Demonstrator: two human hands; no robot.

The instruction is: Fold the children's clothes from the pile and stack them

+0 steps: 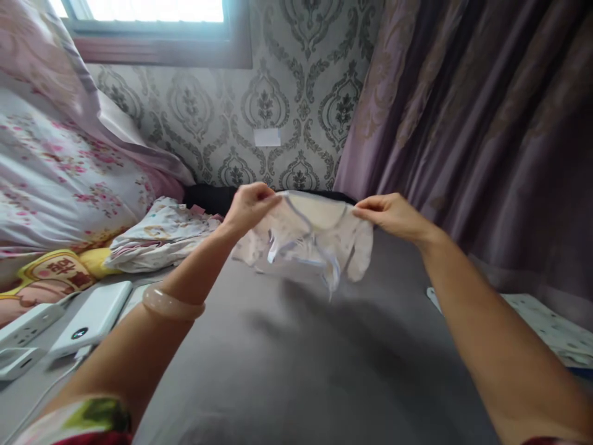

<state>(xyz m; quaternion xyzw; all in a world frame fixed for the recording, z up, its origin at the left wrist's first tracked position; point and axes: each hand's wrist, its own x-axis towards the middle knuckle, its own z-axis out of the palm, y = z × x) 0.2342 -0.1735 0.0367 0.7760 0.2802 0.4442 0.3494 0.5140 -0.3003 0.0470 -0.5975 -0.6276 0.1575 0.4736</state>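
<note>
A small pale baby top (296,232) with bluish-grey edging and ties hangs in the air between my hands, its front partly open and its sleeves drooping at both sides. My left hand (250,207) pinches it by one shoulder, thumb and fingers pressed together. At the opposite shoulder my right hand (391,213) has the same kind of pinch. Below the top lies the grey sheet (296,358), with the shadow of the garment and arms on it. The lower part of the top is blurred.
Folded patterned clothes (162,232) and a yellow cushion (65,272) lie at left. A white power bank (92,318) with a cable and a power strip (30,327) are nearer. A spotted white cloth (546,324) is at right, below a purple curtain (445,123).
</note>
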